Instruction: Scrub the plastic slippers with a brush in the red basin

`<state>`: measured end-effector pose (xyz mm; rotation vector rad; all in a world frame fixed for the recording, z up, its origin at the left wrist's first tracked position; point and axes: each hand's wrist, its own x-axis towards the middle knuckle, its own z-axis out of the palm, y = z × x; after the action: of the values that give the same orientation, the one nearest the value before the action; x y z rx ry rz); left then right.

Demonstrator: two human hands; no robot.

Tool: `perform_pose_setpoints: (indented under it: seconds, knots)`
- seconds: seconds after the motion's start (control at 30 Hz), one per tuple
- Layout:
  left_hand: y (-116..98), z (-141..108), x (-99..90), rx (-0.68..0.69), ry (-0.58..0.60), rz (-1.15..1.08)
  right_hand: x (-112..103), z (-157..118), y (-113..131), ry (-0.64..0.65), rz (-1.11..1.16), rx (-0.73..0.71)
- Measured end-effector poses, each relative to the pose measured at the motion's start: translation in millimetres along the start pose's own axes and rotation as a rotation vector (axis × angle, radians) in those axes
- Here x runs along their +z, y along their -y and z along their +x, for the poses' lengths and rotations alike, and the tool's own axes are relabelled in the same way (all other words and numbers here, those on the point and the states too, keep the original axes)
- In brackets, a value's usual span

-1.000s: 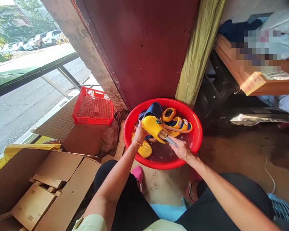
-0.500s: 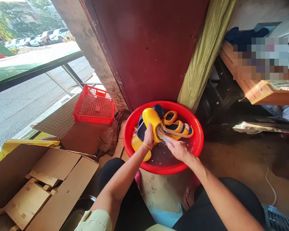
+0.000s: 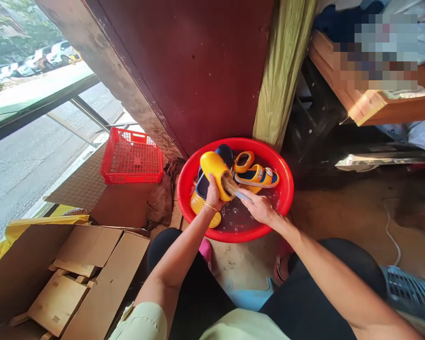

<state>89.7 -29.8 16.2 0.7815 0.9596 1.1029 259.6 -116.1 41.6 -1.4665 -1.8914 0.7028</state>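
While over footwear (image 3: 260, 176) in red basin (image 3: 288, 189), left hand (image 3: 213, 192) around yellow clog (image 3: 213, 166), right hand (image 3: 261, 208) around brush (image 3: 243, 194).

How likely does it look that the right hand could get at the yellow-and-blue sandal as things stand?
Probably yes: the sandal lies just beyond the right hand, largely uncovered, though the grey-handled brush in that hand would likely need putting down first.
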Motion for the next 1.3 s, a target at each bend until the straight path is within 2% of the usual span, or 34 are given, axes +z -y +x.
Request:
perform_pose_setpoints:
  seconds: [0.1,0.2,0.3,0.4,0.5,0.6,0.73,0.93,1.0,1.1,1.3]
  knots:
    - [5.7,-3.7,10.2,-0.013,-0.017,-0.144,10.1,10.3,1.5,-0.044,0.028,-0.013]
    - [-0.9,3.1,4.2,0.068,-0.154,-0.079,2.8,8.5,-2.3,0.033,0.038,-0.017]
    - [-18.1,10.3,-10.6,0.271,-0.242,0.036,-22.4,-3.0,-6.4,0.166,-0.006,0.012]
    - [-34.4,8.6,-19.2,0.399,-0.215,0.153,-57.0,-16.7,-10.9,0.264,-0.097,0.084]
    - [-43.6,0.2,-19.4,0.392,-0.22,0.238,-88.3,-25.2,-17.8,0.217,-0.204,0.122]
    - [-49.0,-5.6,-19.0,0.374,-0.233,0.31,-103.6,-27.0,-24.5,0.092,-0.279,0.141]
    - [-55.7,-6.0,-17.6,0.466,-0.248,0.445,-100.0,-24.6,-28.2,0.013,-0.344,0.153]
    - [-66.5,-11.9,-4.3,0.588,-0.243,0.587,-92.4,-23.1,-31.0,0.0,-0.412,0.184]
    - [-71.9,-9.6,-4.9,0.613,-0.243,0.601,-92.7,-22.8,-32.1,0.004,-0.407,0.176]
    - [-79.6,7.4,-18.4,0.58,-0.254,0.581,-91.9,-22.1,-32.2,0.011,-0.396,0.17]
    - [-78.3,59.8,-74.3,0.38,-0.418,0.538,-85.1,-21.7,-31.7,0.014,-0.43,0.136]
